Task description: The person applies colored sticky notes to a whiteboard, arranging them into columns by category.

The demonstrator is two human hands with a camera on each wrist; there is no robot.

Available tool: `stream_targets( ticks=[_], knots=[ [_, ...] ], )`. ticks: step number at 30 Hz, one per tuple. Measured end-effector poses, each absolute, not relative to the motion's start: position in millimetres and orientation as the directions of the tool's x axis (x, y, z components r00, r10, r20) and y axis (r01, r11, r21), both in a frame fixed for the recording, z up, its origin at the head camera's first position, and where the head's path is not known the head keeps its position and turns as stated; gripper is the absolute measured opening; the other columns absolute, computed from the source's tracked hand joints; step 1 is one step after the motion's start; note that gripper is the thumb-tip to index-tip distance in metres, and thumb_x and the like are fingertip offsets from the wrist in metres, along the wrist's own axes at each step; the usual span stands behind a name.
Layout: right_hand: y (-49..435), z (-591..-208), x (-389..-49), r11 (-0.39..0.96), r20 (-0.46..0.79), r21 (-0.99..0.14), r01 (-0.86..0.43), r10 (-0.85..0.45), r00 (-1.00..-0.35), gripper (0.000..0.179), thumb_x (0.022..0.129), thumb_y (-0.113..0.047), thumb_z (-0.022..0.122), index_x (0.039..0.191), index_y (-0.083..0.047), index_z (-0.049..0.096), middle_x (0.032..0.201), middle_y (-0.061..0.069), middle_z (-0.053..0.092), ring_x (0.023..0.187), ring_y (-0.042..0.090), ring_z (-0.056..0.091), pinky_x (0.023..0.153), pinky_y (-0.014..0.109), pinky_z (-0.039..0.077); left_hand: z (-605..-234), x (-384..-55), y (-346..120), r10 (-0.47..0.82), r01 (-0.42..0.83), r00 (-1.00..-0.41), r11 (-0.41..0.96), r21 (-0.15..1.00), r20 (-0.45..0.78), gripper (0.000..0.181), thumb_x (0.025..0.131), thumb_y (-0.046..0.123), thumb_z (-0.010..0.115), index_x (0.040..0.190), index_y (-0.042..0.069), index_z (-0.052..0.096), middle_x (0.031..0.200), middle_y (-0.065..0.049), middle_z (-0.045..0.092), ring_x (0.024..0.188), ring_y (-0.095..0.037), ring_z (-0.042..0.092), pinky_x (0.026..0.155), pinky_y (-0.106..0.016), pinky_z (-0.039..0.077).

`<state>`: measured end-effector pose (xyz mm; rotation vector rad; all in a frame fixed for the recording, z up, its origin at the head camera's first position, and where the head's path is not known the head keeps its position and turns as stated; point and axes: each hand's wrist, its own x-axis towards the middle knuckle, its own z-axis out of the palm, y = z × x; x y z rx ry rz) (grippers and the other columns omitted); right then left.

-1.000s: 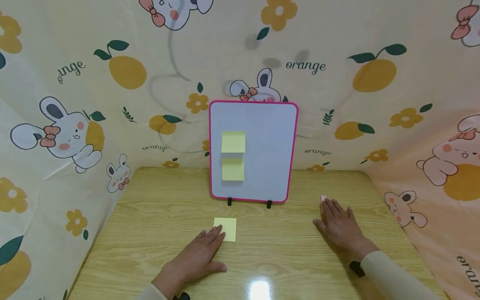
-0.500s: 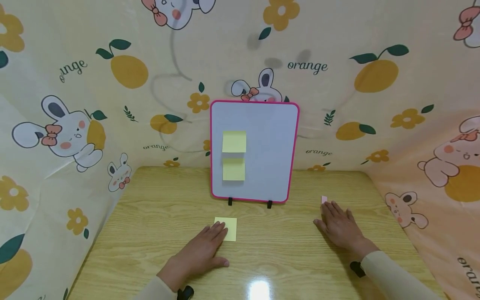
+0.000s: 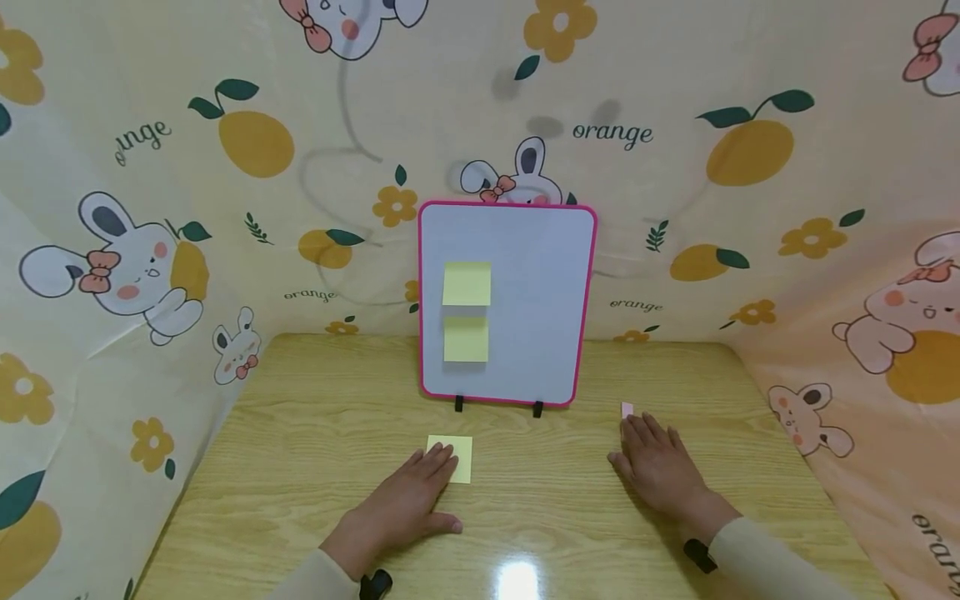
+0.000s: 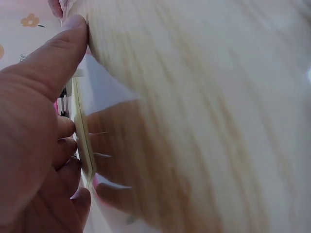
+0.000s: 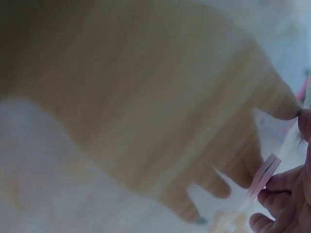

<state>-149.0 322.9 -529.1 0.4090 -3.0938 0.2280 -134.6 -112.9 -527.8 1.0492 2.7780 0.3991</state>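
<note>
My left hand rests its straight fingertips on a square yellow sticky note pad on the table; its thumb points right, off the pad. Edge-on in the left wrist view, the pad has some thickness, with its reflection alongside. Farther right, my right hand lies palm down over a small pink rectangular piece, its fingers extended. Only the piece's far end shows past the fingertips in the head view. From the right wrist, the pink piece appears as a narrow block right at the fingertips.
A white board with a pink frame stands upright at the back on black feet. Two yellow sticky notes are stuck one above the other on its left side. Patterned cloth encloses the glossy wooden table behind and at both sides.
My right hand has slid left and slightly nearer, and the pink piece has moved along with it. The left fingers have crept a little farther right over the yellow pad, which stays put.
</note>
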Motion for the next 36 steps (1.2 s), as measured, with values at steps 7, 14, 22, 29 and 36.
stream_targets(
  ticks=[7, 14, 22, 29, 36],
  knots=[
    [286, -529, -132, 0.937, 0.025, -0.159, -0.311, -0.311, -0.950, 0.069, 0.111, -0.043, 0.052, 0.156, 0.008, 0.044, 0.163, 0.028, 0.042, 0.154, 0.051, 0.032, 0.122, 0.076, 0.024, -529, -134, -112, 0.656, 0.605, -0.752, 0.726, 0.326, -0.065, 0.092, 0.096, 0.060, 0.067, 0.159, -0.003, 0.041, 0.169, -0.019, 0.036, 0.158, -0.036, 0.033, 0.129, -0.053, 0.030],
    [247, -530, -123, 0.911, -0.008, -0.171, -0.375, -0.382, -0.924, 0.068, 0.111, -0.043, 0.052, 0.156, 0.008, 0.043, 0.164, 0.027, 0.040, 0.156, 0.047, 0.031, 0.125, 0.072, 0.025, -530, -134, -112, 0.645, 0.591, -0.759, 0.738, 0.325, -0.084, 0.093, 0.096, 0.060, 0.067, 0.160, -0.002, 0.040, 0.170, -0.018, 0.034, 0.159, -0.035, 0.030, 0.131, -0.052, 0.028],
    [203, -533, -116, 0.870, 0.021, -0.178, -0.460, -0.464, -0.886, 0.068, 0.110, -0.042, 0.052, 0.155, 0.008, 0.044, 0.163, 0.026, 0.043, 0.155, 0.046, 0.034, 0.123, 0.071, 0.029, -532, -133, -113, 0.639, 0.586, -0.764, 0.743, 0.325, -0.084, 0.094, 0.095, 0.061, 0.067, 0.160, -0.002, 0.040, 0.171, -0.017, 0.034, 0.159, -0.034, 0.031, 0.131, -0.052, 0.027],
    [176, -529, -111, 0.873, -0.010, -0.184, -0.452, -0.462, -0.887, 0.069, 0.111, -0.045, 0.050, 0.155, 0.008, 0.044, 0.164, 0.025, 0.042, 0.156, 0.045, 0.033, 0.124, 0.070, 0.028, -531, -132, -112, 0.635, 0.577, -0.768, 0.741, 0.343, -0.081, 0.096, 0.095, 0.062, 0.067, 0.160, -0.002, 0.040, 0.171, -0.018, 0.033, 0.160, -0.035, 0.029, 0.132, -0.052, 0.026],
    [165, -528, -109, 0.880, -0.025, -0.220, -0.421, -0.436, -0.899, 0.069, 0.111, -0.045, 0.049, 0.157, 0.005, 0.043, 0.166, 0.023, 0.040, 0.157, 0.044, 0.031, 0.125, 0.071, 0.026, -528, -137, -103, 0.655, 0.606, -0.753, 0.730, 0.316, -0.067, 0.097, 0.096, 0.064, 0.065, 0.163, 0.001, 0.036, 0.173, -0.015, 0.029, 0.162, -0.032, 0.025, 0.133, -0.051, 0.023]
  ],
)
